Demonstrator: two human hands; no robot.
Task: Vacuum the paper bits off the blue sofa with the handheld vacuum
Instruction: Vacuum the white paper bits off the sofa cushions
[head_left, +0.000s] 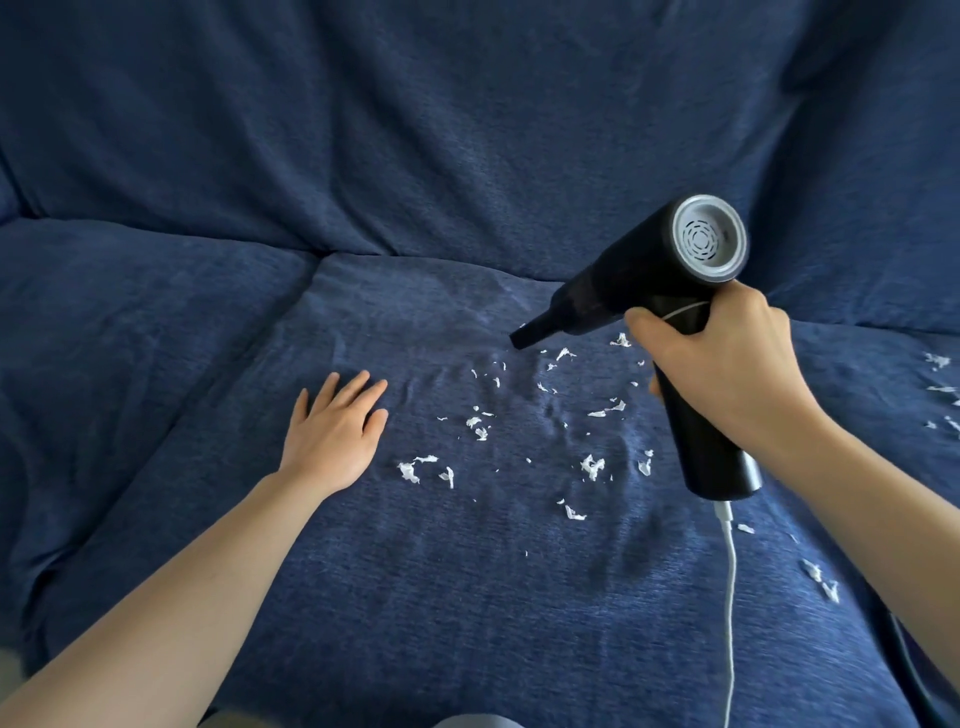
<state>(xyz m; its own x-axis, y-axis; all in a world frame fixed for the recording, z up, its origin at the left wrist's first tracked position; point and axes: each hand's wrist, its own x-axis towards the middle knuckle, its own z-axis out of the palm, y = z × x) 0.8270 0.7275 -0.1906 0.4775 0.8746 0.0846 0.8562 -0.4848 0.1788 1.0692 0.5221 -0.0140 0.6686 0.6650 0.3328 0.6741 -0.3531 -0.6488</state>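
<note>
White paper bits (592, 466) lie scattered over the middle seat cushion of the blue sofa (467, 597), mostly as small torn shreds, with a looser cluster near the cushion's centre and single flecks around it. Further shreds lie at the far right of the seat, well apart from the main scatter.

Black handheld vacuum (649, 280) is held above the cushion, tilted so that its narrow nozzle points down and to the left. The nozzle tip sits at the far edge of the scatter, just beside the nearest shreds; whether it touches the fabric cannot be told. The grey vented rear cap faces the camera. A white cable (730, 597) runs from the base of the handle down over the front of the seat and out of view.

Right hand (727, 358) is wrapped around the vacuum's handle, thumb and fingers curled about it in a firm grip.

Left hand (335, 431) rests palm down on the cushion to the left of the scatter, fingers straight and slightly spread, holding nothing. Fabric between this hand and the shreds shows shallow wrinkles.

Back cushions of the same blue cloth rise behind the seat.
</note>
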